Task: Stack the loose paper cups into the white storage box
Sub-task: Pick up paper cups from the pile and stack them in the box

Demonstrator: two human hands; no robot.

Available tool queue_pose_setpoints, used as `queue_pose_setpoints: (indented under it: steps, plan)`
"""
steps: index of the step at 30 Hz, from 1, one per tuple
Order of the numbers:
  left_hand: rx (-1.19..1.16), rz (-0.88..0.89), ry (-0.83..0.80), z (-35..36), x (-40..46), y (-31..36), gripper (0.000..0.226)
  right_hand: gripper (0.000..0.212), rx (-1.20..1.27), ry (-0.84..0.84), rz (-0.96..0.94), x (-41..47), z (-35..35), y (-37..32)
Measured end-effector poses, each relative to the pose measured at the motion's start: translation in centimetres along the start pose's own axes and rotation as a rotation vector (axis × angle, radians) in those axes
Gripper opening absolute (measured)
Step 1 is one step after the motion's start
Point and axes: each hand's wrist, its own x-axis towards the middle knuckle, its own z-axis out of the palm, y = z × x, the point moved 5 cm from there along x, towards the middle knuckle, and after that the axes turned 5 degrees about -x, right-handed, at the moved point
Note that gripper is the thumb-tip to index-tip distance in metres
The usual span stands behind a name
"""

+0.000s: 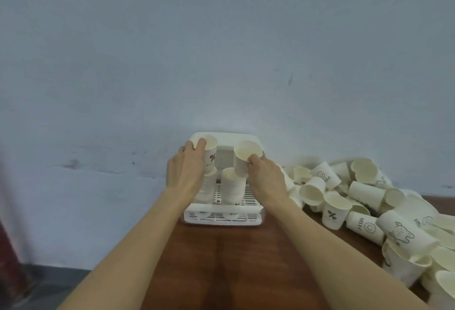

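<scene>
The white storage box (222, 216) stands at the table's far edge against the wall, its slatted floor showing. My left hand (186, 169) grips a paper cup with a "%" print (211, 152) above a stack (206, 186) at the box's left side. My right hand (267, 176) pinches the rim of a plain cup (245, 158), tilted, above a second stack (232, 185) in the middle of the box. A big heap of loose paper cups (369, 201) lies to the right on the table.
The brown wooden table (246, 260) reaches from the box toward me. A pale blue-grey wall (221, 51) rises directly behind the box. The heap of cups spreads along the table's right side to its near edge.
</scene>
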Motion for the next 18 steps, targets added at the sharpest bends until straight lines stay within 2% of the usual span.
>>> queue_pose_setpoints:
  steps: [4,11,18]
  plan:
    - [-0.030,-0.027,-0.035,1.2,0.2,-1.6,0.029,0.013,-0.011,-0.025,-0.004,0.4,1.2,-0.3]
    - [-0.101,0.032,-0.005,2.3,1.4,-0.9,0.019,0.011,-0.086,-0.192,-0.044,0.5,2.7,-0.7]
    - [-0.001,0.035,-0.270,5.8,1.4,-1.7,0.020,0.024,-0.156,-0.312,-0.074,-0.4,3.7,-1.1]
